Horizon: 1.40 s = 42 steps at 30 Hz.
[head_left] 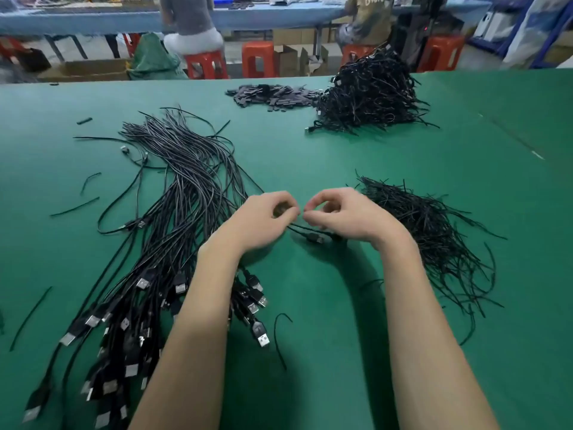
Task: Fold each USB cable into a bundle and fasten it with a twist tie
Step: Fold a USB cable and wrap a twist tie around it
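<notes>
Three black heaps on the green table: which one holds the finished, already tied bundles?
The tall mound at the far right, beside the flat dark pieces. Its cables are short knotted loops; the left cables lie straight, and the near-right heap is thin loose ties.

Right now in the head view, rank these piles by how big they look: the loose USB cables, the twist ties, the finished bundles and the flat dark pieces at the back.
1. loose USB cables
2. twist ties and finished bundles: look alike, and the bundles lie farther off, so unranked
3. flat dark pieces
</notes>
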Each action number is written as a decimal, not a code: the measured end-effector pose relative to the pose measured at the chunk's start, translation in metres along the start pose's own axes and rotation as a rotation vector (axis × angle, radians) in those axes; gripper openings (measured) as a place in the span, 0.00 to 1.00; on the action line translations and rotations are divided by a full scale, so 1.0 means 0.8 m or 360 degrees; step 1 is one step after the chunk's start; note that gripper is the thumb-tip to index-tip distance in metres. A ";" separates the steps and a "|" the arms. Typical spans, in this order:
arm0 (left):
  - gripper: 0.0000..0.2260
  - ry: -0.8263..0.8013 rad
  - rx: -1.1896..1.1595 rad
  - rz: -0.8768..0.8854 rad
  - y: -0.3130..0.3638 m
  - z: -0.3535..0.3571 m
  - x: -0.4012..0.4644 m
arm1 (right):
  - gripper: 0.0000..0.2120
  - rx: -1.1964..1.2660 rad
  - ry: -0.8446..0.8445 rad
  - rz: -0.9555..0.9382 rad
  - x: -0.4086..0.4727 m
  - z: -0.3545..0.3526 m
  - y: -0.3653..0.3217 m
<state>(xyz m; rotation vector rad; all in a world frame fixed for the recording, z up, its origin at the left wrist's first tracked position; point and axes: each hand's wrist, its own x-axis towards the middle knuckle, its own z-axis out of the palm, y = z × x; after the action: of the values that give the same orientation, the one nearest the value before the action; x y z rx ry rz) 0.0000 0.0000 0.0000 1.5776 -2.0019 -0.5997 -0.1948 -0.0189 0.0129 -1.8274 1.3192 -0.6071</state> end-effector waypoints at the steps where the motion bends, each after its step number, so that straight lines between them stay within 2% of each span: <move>1: 0.04 -0.0017 0.0058 -0.0032 -0.004 0.001 -0.001 | 0.08 -0.0108 -0.0077 0.0058 0.000 0.006 0.000; 4: 0.04 -0.0067 0.0243 -0.0105 -0.010 0.004 -0.004 | 0.09 -0.0487 -0.0100 0.0143 0.005 0.028 0.003; 8: 0.09 -0.0164 0.0252 -0.0125 0.001 0.008 -0.006 | 0.04 -0.0424 0.0024 0.0064 0.008 0.027 0.006; 10: 0.11 -0.0196 0.0324 -0.0097 0.005 0.008 -0.007 | 0.04 -0.0192 0.0151 -0.0025 0.008 0.024 0.006; 12: 0.08 -0.0275 0.0498 -0.0028 0.008 0.009 -0.008 | 0.06 0.0148 0.0189 -0.0036 0.006 0.023 0.006; 14: 0.07 -0.0359 0.0622 -0.0056 0.011 0.009 -0.009 | 0.08 0.0189 0.0059 0.0022 0.004 0.021 0.006; 17: 0.13 -0.0549 0.0772 -0.0311 0.011 0.002 -0.007 | 0.10 0.0192 -0.0194 0.0099 0.000 0.022 0.005; 19: 0.14 -0.0661 0.0722 -0.0433 0.012 -0.005 -0.007 | 0.11 0.0328 -0.0225 0.0116 0.000 0.023 0.003; 21: 0.17 -0.0635 0.0586 -0.0432 0.016 -0.009 -0.008 | 0.11 0.0584 -0.0112 0.0121 0.001 0.026 0.000; 23: 0.19 -0.0426 0.0514 -0.0305 0.021 -0.007 -0.007 | 0.10 0.1092 0.0105 0.0121 0.003 0.028 -0.001; 24: 0.20 -0.0303 0.0382 -0.0231 0.028 -0.004 -0.005 | 0.08 0.1435 0.0194 0.0131 0.003 0.026 -0.002; 25: 0.21 -0.0230 0.0083 -0.0186 0.036 0.000 -0.004 | 0.05 0.1789 0.0239 0.0139 0.004 0.024 -0.002; 26: 0.21 -0.0198 -0.0376 -0.0174 0.045 0.005 -0.002 | 0.06 0.2089 0.0235 0.0134 0.005 0.021 0.000; 27: 0.20 -0.0172 -0.0851 -0.0177 0.056 0.010 0.001 | 0.13 0.2262 0.0174 0.0124 0.006 0.019 0.002; 28: 0.20 -0.0124 -0.1245 -0.0204 0.066 0.014 0.004 | 0.20 0.2274 0.0060 0.0100 0.006 0.017 0.005; 29: 0.19 -0.0067 -0.1567 -0.0248 0.072 0.017 0.006 | 0.26 0.2183 -0.0083 0.0062 0.005 0.018 0.005; 31: 0.18 0.0001 -0.2148 -0.0328 0.077 0.017 0.009 | 0.33 0.1916 -0.0365 -0.0013 0.005 0.026 0.004; 34: 0.17 0.0101 -0.2775 -0.0344 0.068 0.004 0.010 | 0.37 0.1473 -0.0475 0.0001 0.008 0.048 -0.006; 38: 0.16 0.0275 -0.2992 -0.0354 0.049 -0.014 0.012 | 0.36 0.0834 -0.0320 -0.0124 0.002 0.055 -0.017; 40: 0.16 0.0340 -0.3077 -0.0374 0.040 -0.020 0.011 | 0.36 0.0810 -0.0403 -0.0102 -0.007 0.036 -0.018; 42: 0.17 0.0428 -0.3216 -0.0374 0.027 -0.028 0.008 | 0.30 0.0921 -0.0520 -0.0119 -0.017 0.005 -0.013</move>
<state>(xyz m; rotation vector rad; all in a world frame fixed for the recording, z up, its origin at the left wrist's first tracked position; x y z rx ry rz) -0.0029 -0.0017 0.0313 0.4056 -0.2473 -1.5610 -0.1903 -0.0036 0.0201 -1.4220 0.7583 -0.6192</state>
